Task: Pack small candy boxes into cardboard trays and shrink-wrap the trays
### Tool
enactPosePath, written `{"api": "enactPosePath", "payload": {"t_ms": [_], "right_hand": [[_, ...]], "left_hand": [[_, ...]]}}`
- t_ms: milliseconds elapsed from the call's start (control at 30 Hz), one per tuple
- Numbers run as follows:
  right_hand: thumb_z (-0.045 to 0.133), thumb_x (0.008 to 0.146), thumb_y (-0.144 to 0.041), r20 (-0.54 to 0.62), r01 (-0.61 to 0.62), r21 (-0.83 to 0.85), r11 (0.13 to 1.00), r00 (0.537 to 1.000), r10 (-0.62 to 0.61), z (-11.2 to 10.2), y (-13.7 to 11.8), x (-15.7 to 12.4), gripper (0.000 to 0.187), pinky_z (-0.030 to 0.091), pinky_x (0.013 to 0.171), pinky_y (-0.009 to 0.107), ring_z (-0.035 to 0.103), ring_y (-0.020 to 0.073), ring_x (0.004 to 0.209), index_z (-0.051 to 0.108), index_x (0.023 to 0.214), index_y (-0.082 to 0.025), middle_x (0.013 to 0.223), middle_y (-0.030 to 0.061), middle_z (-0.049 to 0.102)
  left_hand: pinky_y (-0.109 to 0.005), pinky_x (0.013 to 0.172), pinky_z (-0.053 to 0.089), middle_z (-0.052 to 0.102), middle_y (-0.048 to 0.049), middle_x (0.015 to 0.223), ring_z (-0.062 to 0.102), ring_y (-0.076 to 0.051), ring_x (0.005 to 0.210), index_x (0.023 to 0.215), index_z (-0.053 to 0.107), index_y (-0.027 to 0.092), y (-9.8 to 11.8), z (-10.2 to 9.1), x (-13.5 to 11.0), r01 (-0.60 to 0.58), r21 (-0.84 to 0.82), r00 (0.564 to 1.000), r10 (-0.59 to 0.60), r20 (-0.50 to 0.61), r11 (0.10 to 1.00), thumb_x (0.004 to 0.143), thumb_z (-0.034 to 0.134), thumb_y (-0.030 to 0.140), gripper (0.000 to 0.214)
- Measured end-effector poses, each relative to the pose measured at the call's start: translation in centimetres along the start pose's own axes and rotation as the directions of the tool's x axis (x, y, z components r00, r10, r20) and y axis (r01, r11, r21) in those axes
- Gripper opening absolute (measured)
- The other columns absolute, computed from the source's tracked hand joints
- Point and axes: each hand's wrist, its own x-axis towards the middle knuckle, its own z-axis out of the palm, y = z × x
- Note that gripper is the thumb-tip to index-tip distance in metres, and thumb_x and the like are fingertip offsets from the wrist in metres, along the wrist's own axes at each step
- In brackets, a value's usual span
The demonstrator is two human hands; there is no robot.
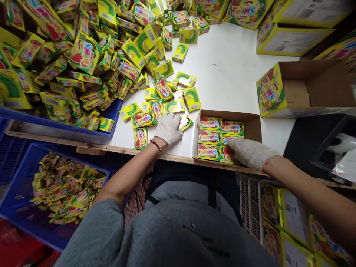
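My left hand [168,129], in a white knit glove, rests palm down among loose small "Twins" boxes [142,119] on the table. Its fingers are curled, and what lies beneath them is hidden. One green and yellow box [188,123] is right beside its fingertips. My right hand [249,152], gloved too, reaches over the right side of an open cardboard carton [252,124]. Its fingertips are closed at a small candy box [226,141] in the carton's right column. Rows of small boxes [210,137] lie face up in the carton, in two columns.
A big heap of small boxes [86,55] fills a blue tray [107,138] at the left and spills onto the white table [222,78]. Below is a blue crate [16,193] of wrapped pieces. An open display carton [271,91], stacked cartons [294,40] and a black holder [311,144] stand right.
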Motion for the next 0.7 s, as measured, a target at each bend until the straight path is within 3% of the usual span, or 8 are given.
{"api": "enactPosePath", "payload": {"t_ms": [67, 133, 233, 300, 367, 467, 600, 700], "right_hand": [[0.065, 0.096, -0.024, -0.031, 0.01, 0.019, 1.0, 0.999, -0.01, -1.0, -0.1, -0.2, 0.015, 0.053, 0.077, 0.036, 0.075, 0.028, 0.09, 0.076, 0.106, -0.018, 0.106, 0.0152, 0.079], [0.061, 0.098, -0.029, -0.298, 0.094, 0.083, 0.992, 0.952, -0.065, -2.5, -0.7, -0.9, 0.027, 0.058, 0.085, 0.041, 0.075, 0.0319, 0.1, 0.076, 0.117, -0.017, 0.116, 0.0171, 0.079], [0.057, 0.099, -0.03, -0.735, 0.307, 0.025, 0.951, 0.65, -0.191, -5.3, -2.1, -2.2, 0.044, 0.057, 0.106, 0.052, 0.07, 0.037, 0.126, 0.072, 0.137, -0.016, 0.137, 0.0202, 0.075], [0.058, 0.099, -0.029, -0.785, 0.388, -0.063, 0.919, 0.55, -0.286, -7.1, -2.8, -2.7, 0.043, 0.057, 0.107, 0.052, 0.07, 0.0347, 0.125, 0.072, 0.138, -0.019, 0.133, 0.0172, 0.076], [0.056, 0.1, -0.028, -0.717, 0.412, -0.11, 0.905, 0.598, -0.359, -8.5, -2.6, -2.7, 0.033, 0.059, 0.097, 0.047, 0.072, 0.0303, 0.108, 0.075, 0.126, -0.021, 0.118, 0.0143, 0.079], [0.055, 0.099, -0.026, -0.586, 0.405, -0.076, 0.911, 0.721, -0.37, -9.4, -0.7, -2.5, 0.021, 0.058, 0.084, 0.041, 0.07, 0.0257, 0.087, 0.076, 0.103, -0.023, 0.099, 0.0108, 0.077], [0.063, 0.095, -0.037, -0.54, 0.452, 0.086, 0.888, 0.77, -0.339, -8.4, 1.1, -2.2, 0.031, 0.063, 0.089, 0.046, 0.074, 0.0299, 0.098, 0.074, 0.12, -0.024, 0.116, 0.0134, 0.08], [0.057, 0.099, -0.04, -0.47, 0.466, 0.154, 0.871, 0.81, -0.35, -6.7, 1.5, -1.9, 0.04, 0.063, 0.098, 0.05, 0.076, 0.0332, 0.108, 0.072, 0.13, -0.021, 0.125, 0.0179, 0.08]], "left_hand": [[-0.044, 0.091, 0.053, 0.073, -0.0152, 0.114, 0.068, -0.033, 0.106, 0.115, 0.073, 0.018, -0.4, -0.5, -0.9, 0.015, -0.052, 0.997, -0.019, -0.081, 0.999, 0.097, 0.071, 0.037, 0.027], [-0.046, 0.092, 0.055, 0.073, -0.0152, 0.117, 0.067, -0.032, 0.107, 0.124, 0.072, 0.018, -0.3, -1.3, -1.8, -0.059, -0.083, 0.968, 0.037, -0.25, 0.995, 0.096, 0.07, 0.037, 0.033], [-0.052, 0.1, 0.057, 0.072, -0.0146, 0.126, 0.068, -0.032, 0.116, 0.146, 0.063, 0.021, 0.7, -2.7, -2.7, -0.349, -0.054, 0.832, 0.283, -0.478, 0.936, 0.094, 0.07, 0.027, 0.052], [-0.055, 0.105, 0.058, 0.071, -0.0131, 0.133, 0.068, -0.031, 0.124, 0.154, 0.058, 0.025, 2.0, -3.4, -3.0, -0.539, -0.012, 0.714, 0.449, -0.537, 0.842, 0.097, 0.066, 0.021, 0.058], [-0.056, 0.11, 0.06, 0.07, -0.0117, 0.141, 0.067, -0.029, 0.133, 0.158, 0.053, 0.028, 3.4, -3.3, -2.9, -0.662, -0.007, 0.63, 0.551, -0.547, 0.749, 0.099, 0.06, 0.019, 0.06], [-0.052, 0.113, 0.063, 0.068, -0.0126, 0.145, 0.067, -0.028, 0.139, 0.16, 0.048, 0.026, 4.6, -2.2, -2.4, -0.737, -0.119, 0.6, 0.564, -0.567, 0.665, 0.099, 0.059, 0.02, 0.062], [-0.044, 0.113, 0.064, 0.069, -0.0155, 0.142, 0.069, -0.026, 0.136, 0.153, 0.054, 0.021, 5.7, -0.8, -2.3, -0.691, -0.361, 0.698, 0.449, -0.558, 0.626, 0.107, 0.061, 0.032, 0.048], [-0.045, 0.121, 0.059, 0.069, -0.0156, 0.147, 0.067, -0.026, 0.143, 0.148, 0.061, 0.02, 6.6, -0.9, -2.9, -0.663, -0.4, 0.741, 0.481, -0.468, 0.632, 0.113, 0.052, 0.037, 0.04]]}}
